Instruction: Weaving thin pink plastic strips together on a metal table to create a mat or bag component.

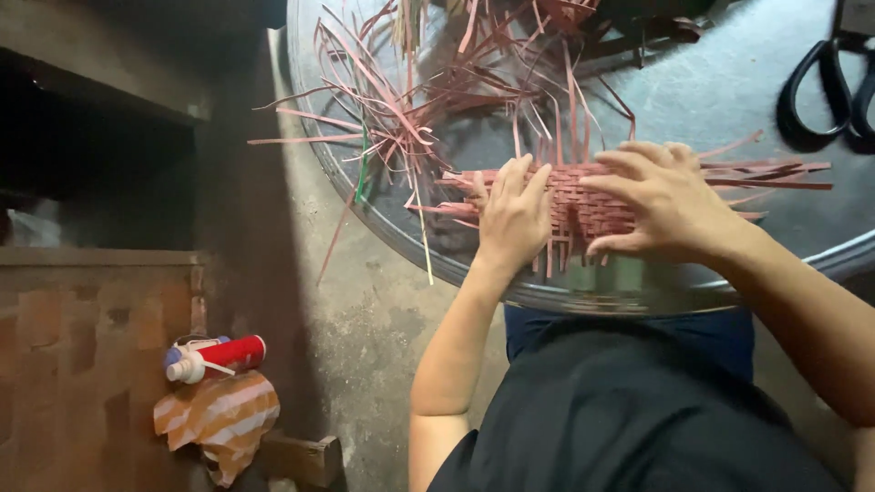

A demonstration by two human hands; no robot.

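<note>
A half-woven mat of reddish-brown strips (pixel 583 205) lies on a round glass tabletop (pixel 638 296) in front of me. My left hand (pixel 512 214) presses on the mat's left end, fingers together and flat. On the right part of the weave rests my right hand (pixel 661 196), fingers spread over the strips and thumb under the lower edge. Loose strip ends stick out to the right (pixel 775 171) and fan up from the left end.
A tangle of loose reddish strips (pixel 410 100) lies on the table's far left. Black scissors (pixel 834 87) rest at the far right. On the floor at lower left are a red and white bottle (pixel 219 355) and a striped cloth (pixel 219 415).
</note>
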